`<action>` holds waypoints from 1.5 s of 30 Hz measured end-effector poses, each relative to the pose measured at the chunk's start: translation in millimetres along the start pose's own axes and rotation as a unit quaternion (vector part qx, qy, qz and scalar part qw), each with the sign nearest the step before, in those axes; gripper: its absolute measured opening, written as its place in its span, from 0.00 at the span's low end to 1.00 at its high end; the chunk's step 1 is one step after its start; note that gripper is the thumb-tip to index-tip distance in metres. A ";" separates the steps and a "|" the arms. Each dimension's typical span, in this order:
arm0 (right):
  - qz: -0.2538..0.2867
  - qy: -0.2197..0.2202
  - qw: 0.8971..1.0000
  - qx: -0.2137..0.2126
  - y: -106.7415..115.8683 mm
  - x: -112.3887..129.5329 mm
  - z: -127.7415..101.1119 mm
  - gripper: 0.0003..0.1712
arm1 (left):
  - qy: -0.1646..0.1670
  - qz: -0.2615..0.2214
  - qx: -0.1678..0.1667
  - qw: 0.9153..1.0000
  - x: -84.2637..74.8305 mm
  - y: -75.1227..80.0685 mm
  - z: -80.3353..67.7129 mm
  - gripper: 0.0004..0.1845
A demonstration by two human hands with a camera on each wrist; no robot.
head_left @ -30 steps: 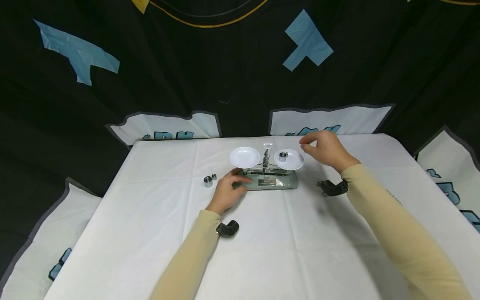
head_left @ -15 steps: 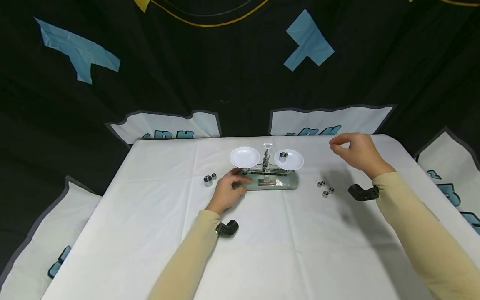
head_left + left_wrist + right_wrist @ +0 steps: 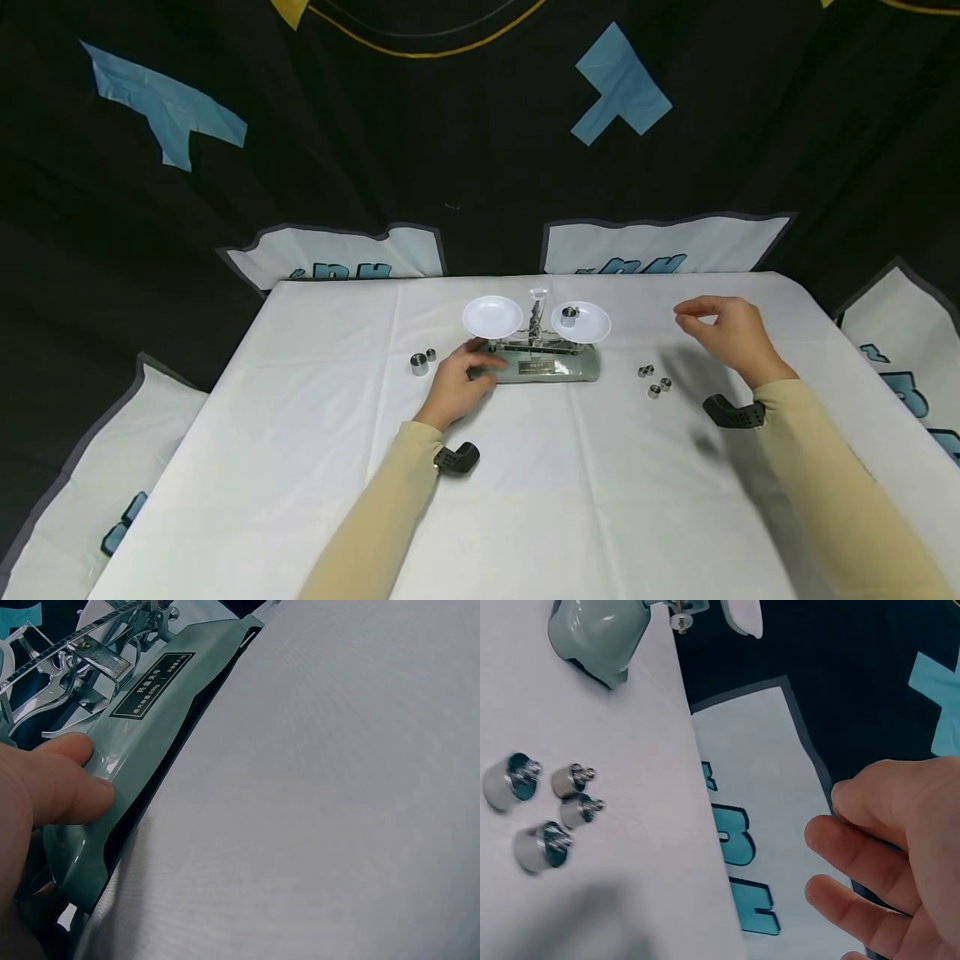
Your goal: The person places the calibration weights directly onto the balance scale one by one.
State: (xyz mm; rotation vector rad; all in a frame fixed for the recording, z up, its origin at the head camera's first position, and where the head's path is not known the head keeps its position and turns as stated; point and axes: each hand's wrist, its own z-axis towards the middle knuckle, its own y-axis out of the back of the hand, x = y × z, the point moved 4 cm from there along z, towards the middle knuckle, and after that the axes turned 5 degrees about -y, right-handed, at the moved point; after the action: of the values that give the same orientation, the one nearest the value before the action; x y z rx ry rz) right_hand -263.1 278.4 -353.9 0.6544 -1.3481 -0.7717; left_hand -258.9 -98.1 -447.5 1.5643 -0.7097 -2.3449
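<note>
A pan balance with a green base (image 3: 555,367) and two white pans stands toward the back of the table. My left hand (image 3: 463,379) holds the left end of this base, with digits against the front (image 3: 97,780) in the left wrist view. One metal weight (image 3: 569,317) sits in the right pan (image 3: 592,329), while the left pan (image 3: 492,317) bears nothing. My right hand (image 3: 731,333) hovers above the table, right of the balance, fingers loosely bent and holding nothing. Below and left of it stand several small metal weights (image 3: 655,391), also seen as knobbed weights (image 3: 540,847) in the right wrist view.
Two more weights, a larger one (image 3: 418,364) and a smaller one (image 3: 431,355), stand left of my left hand. A white cloth covers the table (image 3: 525,517). Behind it hangs a black curtain (image 3: 375,150) with blue and white shapes.
My right hand has moved right, away from the right pan, then slightly lower. The weights on the right-hand side have come into full view. My left hand stays on the base.
</note>
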 end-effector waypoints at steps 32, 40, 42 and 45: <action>0.049 -0.032 0.998 0.000 -53.6 -30.3 -15.7 0.15 | -0.002 -0.005 -0.003 1.000 2.1 -0.8 0.4 0.12; 0.045 -0.054 0.997 0.027 -64.1 -32.2 -15.9 0.15 | 0.001 -0.009 -0.003 1.000 -0.6 -0.2 -0.2 0.12; 0.040 -0.055 0.997 0.032 -65.6 -32.7 -16.0 0.14 | 0.000 -0.011 -0.004 1.000 -1.1 -0.1 -0.1 0.12; 0.031 -0.049 0.998 0.035 -66.8 -32.8 -15.4 0.13 | 0.001 -0.014 -0.004 1.000 -0.8 0.0 0.1 0.12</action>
State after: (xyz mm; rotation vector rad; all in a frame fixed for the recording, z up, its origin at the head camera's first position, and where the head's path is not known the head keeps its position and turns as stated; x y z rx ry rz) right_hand -256.9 264.3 -428.3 0.6339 -1.4839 -0.7177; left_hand -258.7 -97.7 -446.8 1.5843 -0.6811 -2.3623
